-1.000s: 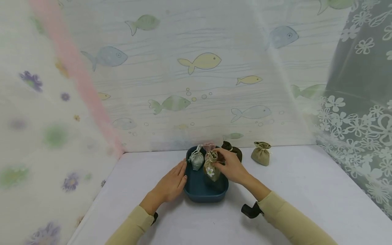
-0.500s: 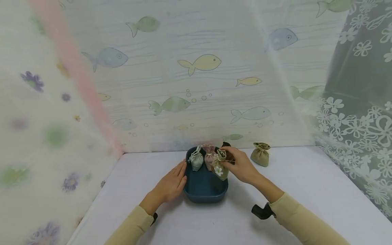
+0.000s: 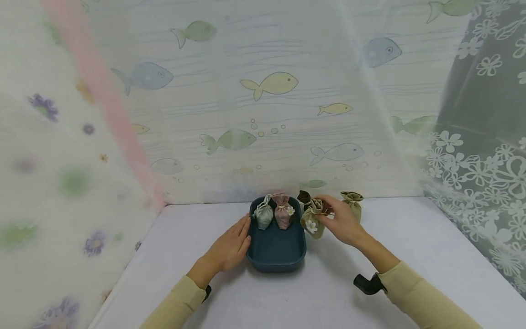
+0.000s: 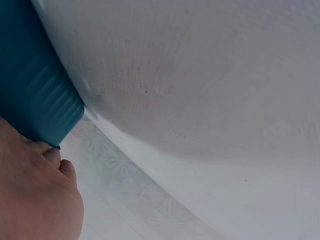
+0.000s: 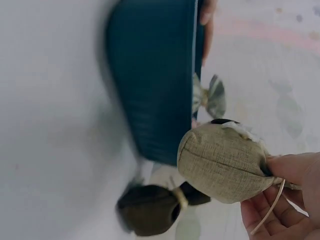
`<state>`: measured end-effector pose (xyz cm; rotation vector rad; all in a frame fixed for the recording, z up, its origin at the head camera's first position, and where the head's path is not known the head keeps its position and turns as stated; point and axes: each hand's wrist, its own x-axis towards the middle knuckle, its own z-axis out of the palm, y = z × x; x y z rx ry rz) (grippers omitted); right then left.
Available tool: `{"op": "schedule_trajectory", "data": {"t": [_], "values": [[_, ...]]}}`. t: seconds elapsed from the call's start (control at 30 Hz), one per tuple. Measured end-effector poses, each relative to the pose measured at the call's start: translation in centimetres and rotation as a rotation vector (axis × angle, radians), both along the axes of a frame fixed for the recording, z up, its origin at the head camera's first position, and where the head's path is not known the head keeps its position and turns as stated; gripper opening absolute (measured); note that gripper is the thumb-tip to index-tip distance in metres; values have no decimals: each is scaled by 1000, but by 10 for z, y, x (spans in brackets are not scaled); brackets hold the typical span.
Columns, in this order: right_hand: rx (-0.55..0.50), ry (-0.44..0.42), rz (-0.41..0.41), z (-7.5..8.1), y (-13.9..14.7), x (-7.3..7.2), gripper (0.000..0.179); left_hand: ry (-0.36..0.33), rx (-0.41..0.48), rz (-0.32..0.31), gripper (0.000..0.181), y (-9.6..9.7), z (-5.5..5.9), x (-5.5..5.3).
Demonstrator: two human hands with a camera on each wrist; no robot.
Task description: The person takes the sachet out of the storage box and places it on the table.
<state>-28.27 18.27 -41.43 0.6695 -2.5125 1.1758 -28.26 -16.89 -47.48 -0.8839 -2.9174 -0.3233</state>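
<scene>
My right hand (image 3: 343, 224) pinches the tied neck of a tan drawstring pouch (image 3: 313, 229) with a white flower on its front. That pouch hangs just right of the blue plastic bin (image 3: 276, 251); in the right wrist view its body (image 5: 220, 162) overlaps the bin's edge. My left hand (image 3: 230, 246) lies with straight fingers along the bin's left wall. Inside the bin, at its far end, a pale green pouch (image 3: 264, 216) and a pink pouch (image 3: 281, 218) with a white flower stand side by side.
Behind the held pouch, right of the bin, is a dark brown pouch (image 5: 150, 209), mostly hidden in the head view. An olive drawstring pouch (image 3: 351, 197) stands at the table's back edge, partly behind my right hand. A fish-print curtain (image 3: 267, 114) hangs behind the white table.
My right hand has carried the tan pouch rightward from over the bin to beyond its right wall, uncovering the pink pouch. My left hand has stayed against the bin.
</scene>
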Motion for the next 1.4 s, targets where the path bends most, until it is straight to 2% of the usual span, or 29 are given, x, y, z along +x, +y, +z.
{"op": "schedule_trajectory", "data": {"t": [0.27,0.5,0.7,1.0,1.2,1.4], "values": [[6,16,-38,-15,17,-8,47,-8,-4,-1,59,1,0,0],[28,-7,-65,-36,27,-15,46,3,25,-17,59,2,-1,2],[15,-21,-43,-47,31,-18,45,17,22,-24,59,2,-3,1],[1,-44,-11,-47,38,-17,49,-4,19,-2,60,2,-2,-1],[54,-24,-63,-45,46,-4,53,-14,10,0,60,3,-1,1],[90,40,-84,-39,56,10,46,2,9,1,59,1,0,0]]}}
